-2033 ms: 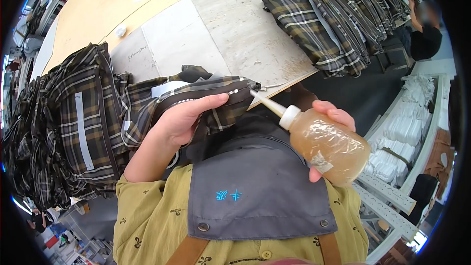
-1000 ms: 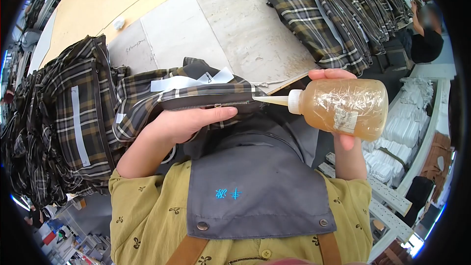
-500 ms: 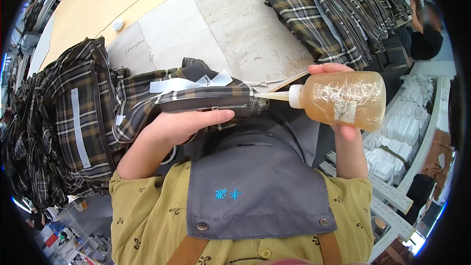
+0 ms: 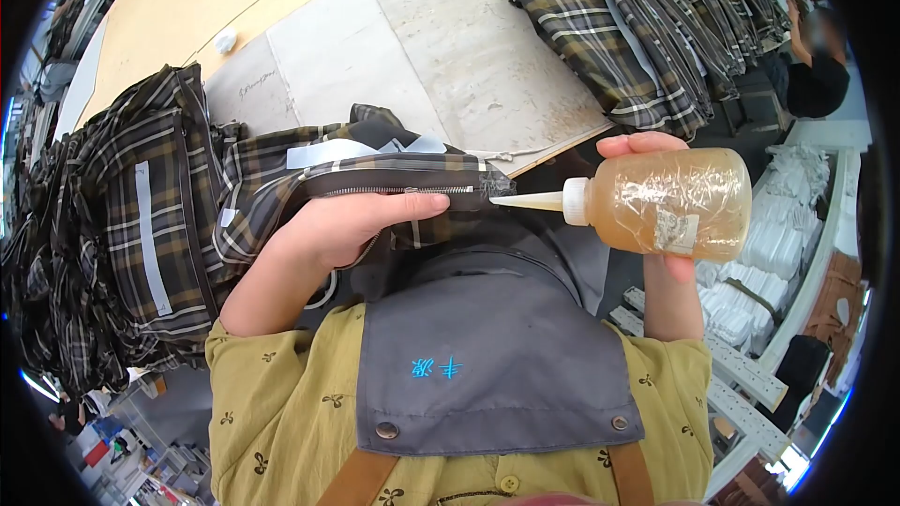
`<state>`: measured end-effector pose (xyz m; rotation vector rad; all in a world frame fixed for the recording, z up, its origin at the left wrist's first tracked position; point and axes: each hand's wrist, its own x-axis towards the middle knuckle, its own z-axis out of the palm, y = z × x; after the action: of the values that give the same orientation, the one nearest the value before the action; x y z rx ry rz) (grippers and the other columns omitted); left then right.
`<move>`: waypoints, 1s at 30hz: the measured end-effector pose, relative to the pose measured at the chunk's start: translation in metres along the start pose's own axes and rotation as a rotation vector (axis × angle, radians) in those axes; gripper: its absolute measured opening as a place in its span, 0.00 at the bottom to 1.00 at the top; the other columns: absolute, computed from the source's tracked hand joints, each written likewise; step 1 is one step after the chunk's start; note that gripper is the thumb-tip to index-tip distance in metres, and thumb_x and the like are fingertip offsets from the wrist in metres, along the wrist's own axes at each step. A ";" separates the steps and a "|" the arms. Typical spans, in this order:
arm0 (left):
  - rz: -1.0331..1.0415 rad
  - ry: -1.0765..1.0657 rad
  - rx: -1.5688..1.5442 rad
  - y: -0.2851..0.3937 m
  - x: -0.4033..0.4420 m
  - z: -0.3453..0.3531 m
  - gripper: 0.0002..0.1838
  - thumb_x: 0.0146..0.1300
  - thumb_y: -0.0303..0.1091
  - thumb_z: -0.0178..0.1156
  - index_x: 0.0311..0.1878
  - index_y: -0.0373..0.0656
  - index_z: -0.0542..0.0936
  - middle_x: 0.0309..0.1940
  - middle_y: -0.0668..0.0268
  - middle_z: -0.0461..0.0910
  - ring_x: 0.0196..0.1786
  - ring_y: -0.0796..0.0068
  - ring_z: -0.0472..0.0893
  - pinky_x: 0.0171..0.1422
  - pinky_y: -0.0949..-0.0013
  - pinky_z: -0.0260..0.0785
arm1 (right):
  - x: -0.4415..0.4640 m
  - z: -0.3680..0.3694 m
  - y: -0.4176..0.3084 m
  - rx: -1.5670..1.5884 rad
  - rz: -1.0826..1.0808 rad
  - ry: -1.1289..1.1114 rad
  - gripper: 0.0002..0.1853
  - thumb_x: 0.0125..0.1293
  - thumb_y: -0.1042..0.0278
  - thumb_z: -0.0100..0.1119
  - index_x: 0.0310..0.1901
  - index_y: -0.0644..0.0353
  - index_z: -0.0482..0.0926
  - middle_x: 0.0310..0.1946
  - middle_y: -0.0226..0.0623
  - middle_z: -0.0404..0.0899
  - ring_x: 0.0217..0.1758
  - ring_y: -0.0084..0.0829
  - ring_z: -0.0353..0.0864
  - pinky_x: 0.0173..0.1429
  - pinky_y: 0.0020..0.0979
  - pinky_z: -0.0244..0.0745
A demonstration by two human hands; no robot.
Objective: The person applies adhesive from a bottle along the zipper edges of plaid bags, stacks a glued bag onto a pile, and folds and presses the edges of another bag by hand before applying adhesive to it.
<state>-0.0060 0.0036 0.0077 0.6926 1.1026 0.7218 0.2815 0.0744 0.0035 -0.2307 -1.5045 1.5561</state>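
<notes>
My left hand grips a dark plaid garment piece, its thumb lying along a metal zipper. A pale strip lies on the cloth just above. My right hand is wrapped round a squeeze bottle of amber liquid, covered in clear film and held on its side. Its narrow nozzle points left, with the tip at the zipper's right end; whether it touches the cloth I cannot tell.
A heap of plaid garments lies at the left, and a folded stack at the far right of the table. White bundles fill a rack on the right. Another person is at the upper right.
The bottle in my right hand has moved slightly right and down, its nozzle tip shifting from the piece's upper edge to beside the zipper end. The zipper edge has tilted up a little.
</notes>
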 end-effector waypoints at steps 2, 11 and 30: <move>-0.012 -0.002 -0.056 0.008 -0.004 0.005 0.19 0.55 0.25 0.62 0.51 0.32 0.76 0.47 0.59 0.79 0.49 0.70 0.77 0.56 0.70 0.68 | -0.003 0.004 -0.005 -0.005 0.023 -0.004 0.54 0.36 0.40 0.73 0.57 0.76 0.62 0.53 0.58 0.68 0.57 0.44 0.72 0.57 0.36 0.73; -0.013 -0.043 -0.182 0.011 -0.005 0.006 0.16 0.55 0.23 0.61 0.48 0.33 0.77 0.44 0.61 0.80 0.46 0.72 0.79 0.52 0.72 0.70 | 0.000 0.017 -0.011 -0.055 0.036 0.108 0.54 0.34 0.43 0.75 0.56 0.76 0.61 0.53 0.58 0.69 0.56 0.41 0.73 0.55 0.31 0.74; -0.159 -0.023 -0.238 0.007 -0.004 0.003 0.17 0.59 0.28 0.58 0.51 0.34 0.76 0.45 0.61 0.80 0.48 0.73 0.78 0.53 0.73 0.69 | -0.005 0.005 -0.001 -0.022 -0.023 0.042 0.58 0.31 0.35 0.73 0.57 0.74 0.62 0.54 0.56 0.68 0.53 0.38 0.75 0.55 0.32 0.73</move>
<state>-0.0057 0.0047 0.0162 0.4047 1.0184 0.6930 0.2810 0.0670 0.0034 -0.2568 -1.4872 1.5079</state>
